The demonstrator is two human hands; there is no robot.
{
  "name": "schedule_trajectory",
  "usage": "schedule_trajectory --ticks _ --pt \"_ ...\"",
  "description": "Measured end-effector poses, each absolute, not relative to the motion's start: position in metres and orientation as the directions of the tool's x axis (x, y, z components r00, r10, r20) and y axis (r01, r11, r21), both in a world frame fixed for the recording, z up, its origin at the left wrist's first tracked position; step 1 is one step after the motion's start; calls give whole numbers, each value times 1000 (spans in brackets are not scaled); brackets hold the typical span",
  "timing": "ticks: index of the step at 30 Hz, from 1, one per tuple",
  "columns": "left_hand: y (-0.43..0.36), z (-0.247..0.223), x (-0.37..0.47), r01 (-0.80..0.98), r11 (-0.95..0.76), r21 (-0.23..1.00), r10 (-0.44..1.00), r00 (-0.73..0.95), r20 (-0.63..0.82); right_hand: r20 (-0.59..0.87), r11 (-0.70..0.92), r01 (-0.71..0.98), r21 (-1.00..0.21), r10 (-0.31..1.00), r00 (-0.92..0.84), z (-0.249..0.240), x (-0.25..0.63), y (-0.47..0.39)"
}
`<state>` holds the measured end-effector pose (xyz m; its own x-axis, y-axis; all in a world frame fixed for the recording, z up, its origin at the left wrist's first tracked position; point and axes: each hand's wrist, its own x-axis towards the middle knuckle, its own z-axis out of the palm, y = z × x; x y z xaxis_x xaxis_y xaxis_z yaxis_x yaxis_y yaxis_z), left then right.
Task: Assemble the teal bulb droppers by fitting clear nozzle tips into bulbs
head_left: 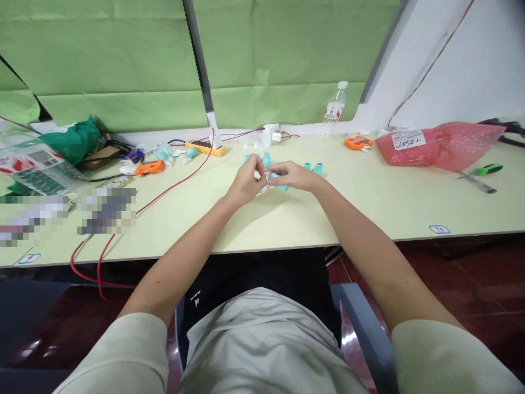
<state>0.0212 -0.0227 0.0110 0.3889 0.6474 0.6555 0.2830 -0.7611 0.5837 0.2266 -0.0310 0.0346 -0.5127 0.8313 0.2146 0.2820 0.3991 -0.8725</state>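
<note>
Above the middle of the table my left hand [247, 179] and my right hand [294, 176] meet, their fingertips pinched close together. Between them is a small whitish piece, too small and too covered to name. Just behind and beneath my right hand lies a teal plastic part [282, 186], partly hidden by the fingers. Beyond my left hand stand small teal bulb-shaped pieces with pale tips, one teal bulb [267, 159] among them. To the right of my right hand is a teal piece with two short tube openings [318, 168].
A clear bottle [333, 109] stands at the back. An orange-handled tool [358, 143] and a pink plastic bag [435, 146] lie right, near a green-handled screwdriver [488, 169]. Left are a yellow multimeter [205, 148], red cable [172, 189], an orange tool [149, 167] and a green bag [74, 143].
</note>
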Motion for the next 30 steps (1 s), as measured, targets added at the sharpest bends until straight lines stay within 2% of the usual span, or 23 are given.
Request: schedule_trajectory --ticks 4,8,11,13,16,20,30 --pt "-21 14 23 152 -671 726 725 340 599 217 377 196 -905 808 -548 37 225 -32" --pt "-17 15 25 -18 -516 857 804 334 491 193 340 209 -917 836 -513 33 225 -29" --pt "-12 14 23 -83 -459 884 835 298 462 184 327 265 -907 874 -449 28 227 -25" --pt "-9 13 21 -78 -494 866 822 284 494 173 306 271 -913 889 -424 27 228 -25" --pt "-9 11 19 56 -645 762 735 319 598 172 290 223 -931 885 -433 29 227 -27" --pt "-17 7 20 306 -807 505 590 421 689 199 305 164 -938 862 -466 32 224 -31" --pt "-15 4 16 471 -865 173 410 466 784 202 303 127 -944 839 -505 29 220 -32"
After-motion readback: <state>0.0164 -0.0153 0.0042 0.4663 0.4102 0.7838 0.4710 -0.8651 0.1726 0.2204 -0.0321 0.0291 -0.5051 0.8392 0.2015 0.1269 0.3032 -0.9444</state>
